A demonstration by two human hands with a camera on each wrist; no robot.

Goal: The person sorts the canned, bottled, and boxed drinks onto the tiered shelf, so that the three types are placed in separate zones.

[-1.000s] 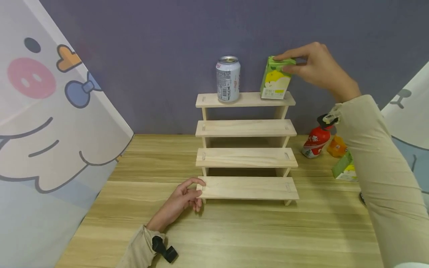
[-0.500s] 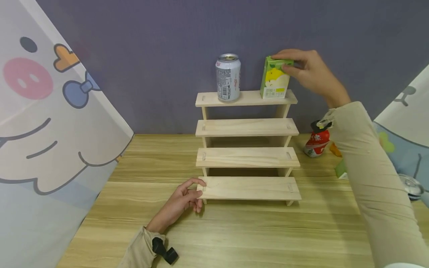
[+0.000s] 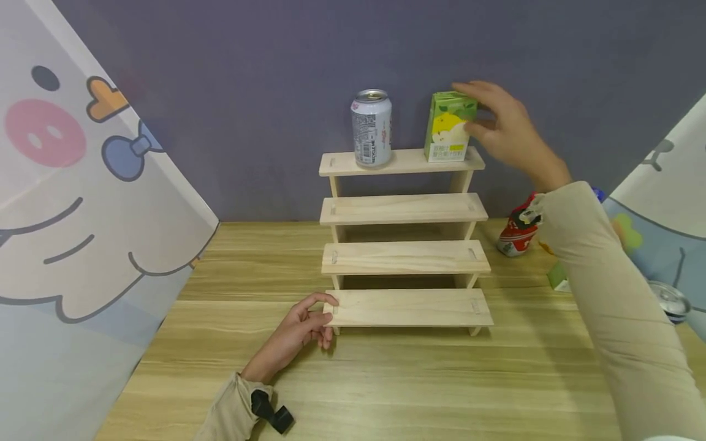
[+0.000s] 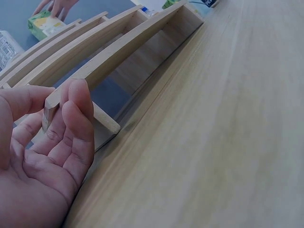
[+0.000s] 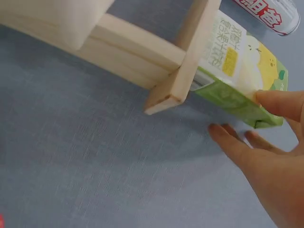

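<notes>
Head view: in the upper right of the frame we see a green carton (image 3: pixel 449 127) standing upright on the right end of the wooden rack (image 3: pixel 408 307)'s top step. The right hand (image 3: pixel 507 128) is wide, fingers spread about the carton's upper right; we cannot tell whether a fingertip touches it. Below centre, our left hand (image 3: pixel 295 327) pinches the bottom step's left end. We also see a pale can (image 3: pixel 372 128) upright, left of the carton, near the frame's top centre.

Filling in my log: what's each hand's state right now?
Left hand: holding the bottom wooden step by its left end.
Right hand: open at the green juice carton.
</notes>
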